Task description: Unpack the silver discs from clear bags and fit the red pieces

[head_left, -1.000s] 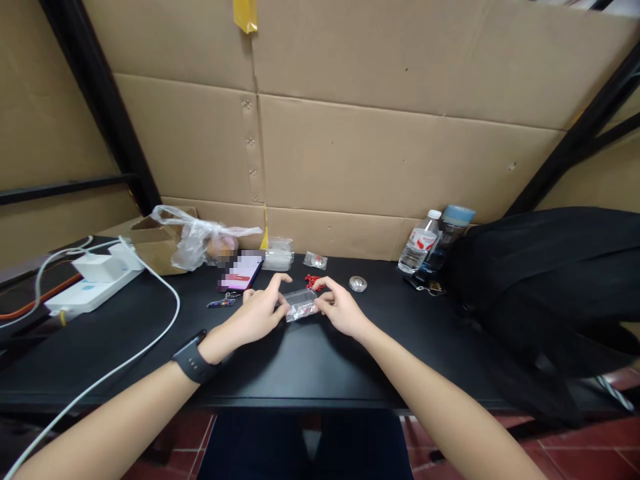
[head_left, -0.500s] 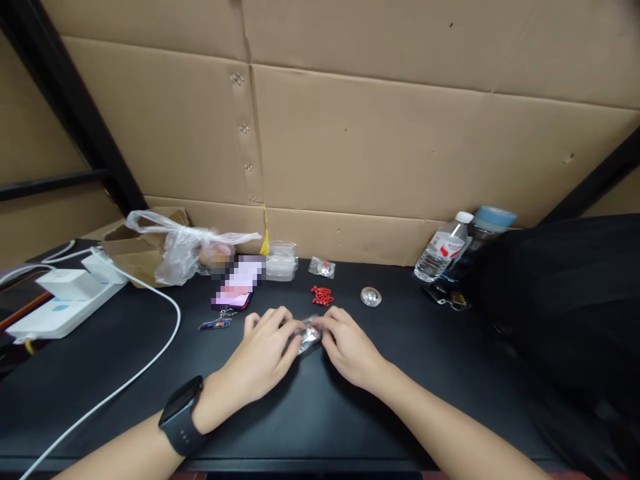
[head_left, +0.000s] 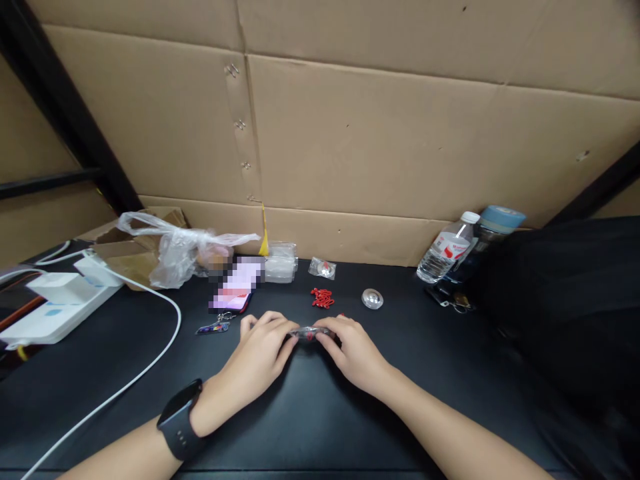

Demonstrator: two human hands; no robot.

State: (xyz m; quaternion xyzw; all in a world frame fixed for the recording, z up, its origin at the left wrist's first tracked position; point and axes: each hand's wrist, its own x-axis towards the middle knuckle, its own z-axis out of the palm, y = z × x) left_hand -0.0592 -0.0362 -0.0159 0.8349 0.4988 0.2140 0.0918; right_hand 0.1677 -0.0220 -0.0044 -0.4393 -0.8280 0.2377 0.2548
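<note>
Between my two hands is a small clear plastic packet [head_left: 309,333] with something red and shiny inside, seen nearly edge-on. My left hand [head_left: 265,350] pinches its left end between thumb and fingers. At the right end, my right hand [head_left: 353,347] grips it the same way. What exactly the packet contains I cannot make out. Just beyond it lies a bundle of red cord [head_left: 322,298]. To the right of the cord rests a round clear disc [head_left: 372,299] with a shiny centre. Another small clear packet [head_left: 323,268] lies farther back.
On the left are a phone [head_left: 237,283] with a charm [head_left: 214,327], a knotted plastic bag [head_left: 175,257], a white power strip [head_left: 60,310] and its cable [head_left: 150,363]. Clear packaging [head_left: 281,263] stands by the cardboard wall [head_left: 345,147]. A water bottle [head_left: 445,250] and black bag [head_left: 560,320] are right.
The packet has been turned from showing its shiny face to nearly edge-on, with red now visible. Both hands keep their hold on it. The camera view has shifted slightly.
</note>
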